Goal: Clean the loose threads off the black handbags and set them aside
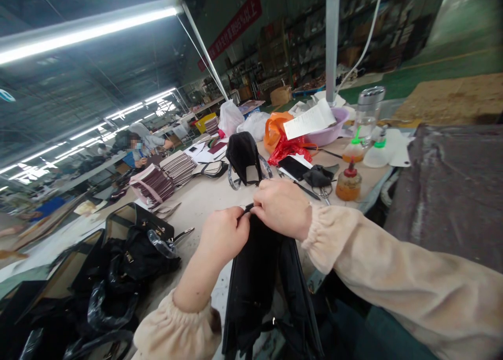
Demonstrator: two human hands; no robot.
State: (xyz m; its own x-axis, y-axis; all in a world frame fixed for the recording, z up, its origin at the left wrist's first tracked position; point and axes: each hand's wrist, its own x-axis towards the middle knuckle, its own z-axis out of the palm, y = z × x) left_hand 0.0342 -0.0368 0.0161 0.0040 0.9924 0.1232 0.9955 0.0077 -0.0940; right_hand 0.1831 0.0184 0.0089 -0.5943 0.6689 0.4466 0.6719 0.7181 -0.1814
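Observation:
A black bag [255, 276] lies before me at the table's near edge, its far end under my hands. My left hand [225, 233] is closed, thumb and fingers pinching a narrow black strap [247, 209]. Close beside it, my right hand [281, 205] pinches the same strap from the right, fingers closed. The two hands nearly touch. Just beyond them stands another black bag [244, 158] with plastic-wrapped handles.
Several black bags [137, 244] crowd the left. Stacked maroon pieces [155, 184] lie farther back. On the right are a phone [294, 167], scissors [323, 191], an amber bottle [348, 182] and a purple basin [328, 129]. A person [145, 145] sits beyond, far left.

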